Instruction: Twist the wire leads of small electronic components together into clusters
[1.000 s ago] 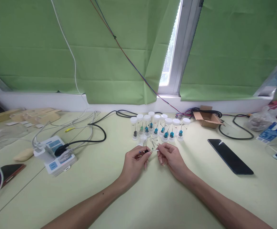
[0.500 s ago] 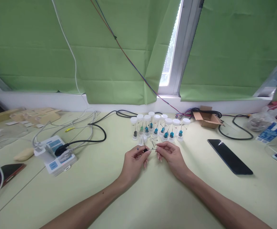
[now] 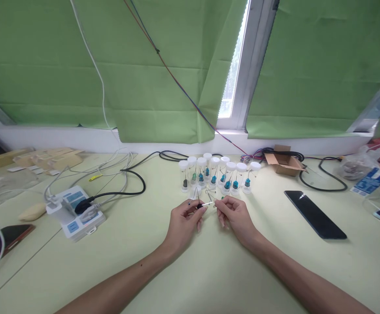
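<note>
My left hand [image 3: 185, 222] is closed in a pinch around a small black piece [image 3: 199, 206]. A thin dark pin rises from that piece, and a bright thin metal rod [image 3: 207, 203] extends from it toward the right. At the rod's far end my right hand [image 3: 235, 216] is closed, with thumb and forefinger pressed together; what sits between those fingertips is too small to make out. Just beyond the hands lie several thin pins [image 3: 211, 192]. Behind them stand several clear tubes [image 3: 213, 174] with white caps, holding blue, green or dark pieces with thin rods.
On the left are a white power strip [image 3: 82, 213] with plugs and cables, a beige lump [image 3: 33, 212] and a phone [image 3: 3, 244]. To the right lie a black phone [image 3: 316, 214], an open cardboard box [image 3: 284, 163], black cables and a blue-white carton [image 3: 371, 182].
The thin rod between my hands now catches the light and shows more clearly. My right hand has shifted very slightly; my left hand holds its place.
</note>
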Demonstrator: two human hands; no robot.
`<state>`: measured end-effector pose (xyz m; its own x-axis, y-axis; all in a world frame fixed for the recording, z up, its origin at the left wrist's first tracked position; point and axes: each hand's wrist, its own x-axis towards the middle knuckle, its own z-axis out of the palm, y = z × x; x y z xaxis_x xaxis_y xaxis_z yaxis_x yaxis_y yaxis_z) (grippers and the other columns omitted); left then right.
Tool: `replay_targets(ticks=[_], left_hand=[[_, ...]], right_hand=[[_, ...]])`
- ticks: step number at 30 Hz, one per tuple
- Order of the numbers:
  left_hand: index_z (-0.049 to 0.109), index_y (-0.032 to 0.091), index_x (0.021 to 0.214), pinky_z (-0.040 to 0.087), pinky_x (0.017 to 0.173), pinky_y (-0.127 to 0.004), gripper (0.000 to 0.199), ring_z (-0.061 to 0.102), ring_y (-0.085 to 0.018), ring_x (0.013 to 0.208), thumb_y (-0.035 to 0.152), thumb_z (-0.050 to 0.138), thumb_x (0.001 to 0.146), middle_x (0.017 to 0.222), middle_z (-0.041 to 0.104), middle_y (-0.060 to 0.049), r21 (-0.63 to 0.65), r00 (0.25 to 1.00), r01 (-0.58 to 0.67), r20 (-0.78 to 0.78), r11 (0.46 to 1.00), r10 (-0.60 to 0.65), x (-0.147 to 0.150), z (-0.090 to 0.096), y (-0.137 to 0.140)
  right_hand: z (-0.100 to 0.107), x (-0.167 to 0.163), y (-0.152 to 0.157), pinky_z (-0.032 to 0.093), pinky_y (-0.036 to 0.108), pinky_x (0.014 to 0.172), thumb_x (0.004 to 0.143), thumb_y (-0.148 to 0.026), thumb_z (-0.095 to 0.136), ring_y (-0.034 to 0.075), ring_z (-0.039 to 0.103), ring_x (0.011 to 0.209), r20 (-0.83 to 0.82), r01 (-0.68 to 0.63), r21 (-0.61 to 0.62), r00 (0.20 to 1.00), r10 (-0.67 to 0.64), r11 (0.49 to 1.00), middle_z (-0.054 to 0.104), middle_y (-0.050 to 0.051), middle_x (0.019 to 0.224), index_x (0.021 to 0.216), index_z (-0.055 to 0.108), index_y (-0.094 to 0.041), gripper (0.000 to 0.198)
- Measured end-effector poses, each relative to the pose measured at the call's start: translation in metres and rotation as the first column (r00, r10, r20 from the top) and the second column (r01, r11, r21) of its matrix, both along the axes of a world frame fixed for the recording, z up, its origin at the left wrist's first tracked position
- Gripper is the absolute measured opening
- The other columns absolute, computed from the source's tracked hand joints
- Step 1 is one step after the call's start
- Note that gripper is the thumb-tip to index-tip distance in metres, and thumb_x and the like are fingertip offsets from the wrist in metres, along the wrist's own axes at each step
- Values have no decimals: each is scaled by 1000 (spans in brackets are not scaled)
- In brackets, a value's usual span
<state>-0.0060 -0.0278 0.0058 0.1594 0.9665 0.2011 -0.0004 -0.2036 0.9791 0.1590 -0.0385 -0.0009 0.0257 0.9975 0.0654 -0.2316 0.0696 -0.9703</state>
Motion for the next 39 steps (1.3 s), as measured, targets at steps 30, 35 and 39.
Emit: replay_targets(ticks=[30, 35, 39], left_hand=[[66, 17, 77, 40, 46, -23, 20, 48, -8, 46, 37, 69, 79, 69, 58, 1, -39, 1000, 12, -13, 999, -13, -1, 2, 2], [65, 17, 81, 40, 45, -23, 22, 48, -9, 46, 39, 69, 79, 69, 60, 1, -50, 1000, 16, -18, 999, -17, -1, 0, 1], [65, 17, 85, 40, 45, -22, 22, 48, -9, 46, 38, 70, 79, 66, 58, 1, -52, 1000, 17, -21, 999, -18, -1, -2, 1]], right_hand=[[4, 0, -3, 40, 24, 40, 75, -40, 76, 9, 54, 46, -6, -68, 66, 998, 69, 995, 66, 2, 80, 90, 66, -18, 29], [4, 2, -3, 40, 24, 44, 77, -41, 75, 9, 52, 47, -4, -73, 67, 997, 74, 995, 69, 4, 78, 88, 67, -17, 28], [4, 2, -3, 39, 24, 44, 78, -43, 74, 9, 52, 46, 5, -70, 66, 998, 70, 995, 69, 4, 73, 78, 66, -16, 28]])
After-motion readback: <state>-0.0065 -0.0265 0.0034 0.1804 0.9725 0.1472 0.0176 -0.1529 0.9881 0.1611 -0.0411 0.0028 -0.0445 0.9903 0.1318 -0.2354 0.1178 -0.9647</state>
